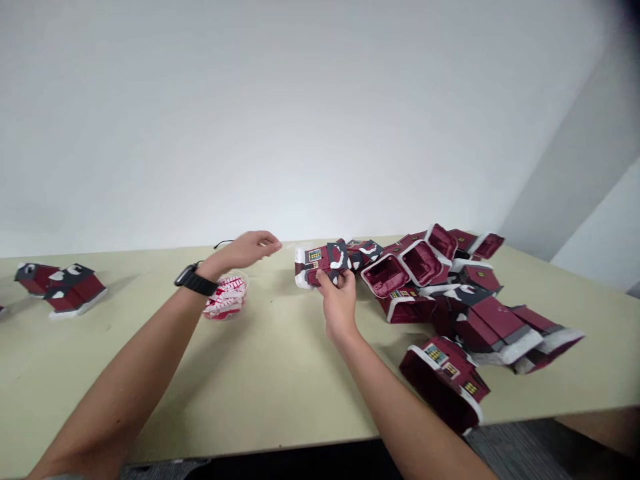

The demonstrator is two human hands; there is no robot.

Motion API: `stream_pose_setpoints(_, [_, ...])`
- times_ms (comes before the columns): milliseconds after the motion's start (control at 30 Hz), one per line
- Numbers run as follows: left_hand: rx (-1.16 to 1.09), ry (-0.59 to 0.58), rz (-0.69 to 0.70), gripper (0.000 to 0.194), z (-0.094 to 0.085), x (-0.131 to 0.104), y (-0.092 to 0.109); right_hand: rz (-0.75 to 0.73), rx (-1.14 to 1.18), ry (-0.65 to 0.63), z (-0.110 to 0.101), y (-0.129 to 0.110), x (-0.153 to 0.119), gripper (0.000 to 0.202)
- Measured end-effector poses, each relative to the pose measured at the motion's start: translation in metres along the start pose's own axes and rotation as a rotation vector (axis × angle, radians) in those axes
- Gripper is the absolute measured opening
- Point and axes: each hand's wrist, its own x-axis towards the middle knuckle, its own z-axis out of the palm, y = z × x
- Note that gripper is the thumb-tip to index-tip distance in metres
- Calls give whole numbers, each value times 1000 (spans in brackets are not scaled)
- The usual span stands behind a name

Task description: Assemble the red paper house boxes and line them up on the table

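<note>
My right hand (341,300) grips a small dark-red model house (320,260) with white snowy edging, a grey roof and yellow windows. The house is tipped on its side just left of the pile, its white base edge facing left. My left hand (250,252), with a black watch on the wrist, reaches toward the house but stays apart from it. Its fingers are loosely stretched, and nothing shows in them. Below that hand stands a clear round tub (227,297) of red-and-white printed pieces, partly hidden by my wrist.
Several similar hollow red houses (487,320) lie piled on the right of the pale table (280,387). One house (445,383) lies near the front edge, its open underside facing me. On the left, more houses (75,290) stand upright. A white wall (310,120) rises behind the table.
</note>
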Motion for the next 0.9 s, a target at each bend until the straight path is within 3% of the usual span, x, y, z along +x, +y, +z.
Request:
stream_pose_setpoints(67, [270, 65, -63, 40, -22, -4, -14, 19, -19, 8, -1, 2, 1, 57])
stream_pose_setpoints(133, [408, -35, -167, 31, -35, -7, -33, 36, -39, -1, 0, 4, -1, 55])
stream_pose_setpoints(233, [460, -214, -314, 23, -35, -12, -54, 51, -65, -22, 2, 7, -4, 54])
stream_pose_setpoints(333, [533, -248, -376, 19, -25, -13, -60, 63, -73, -32, 3, 6, -5, 52])
stream_pose_setpoints(600, [611, -180, -357, 12, -14, -15, -49, 94, -65, -33, 3, 1, -6, 52])
stream_pose_setpoints(900, [533, -108, -272, 22, -18, -14, -64, 131, -51, -51, 5, -2, -9, 48])
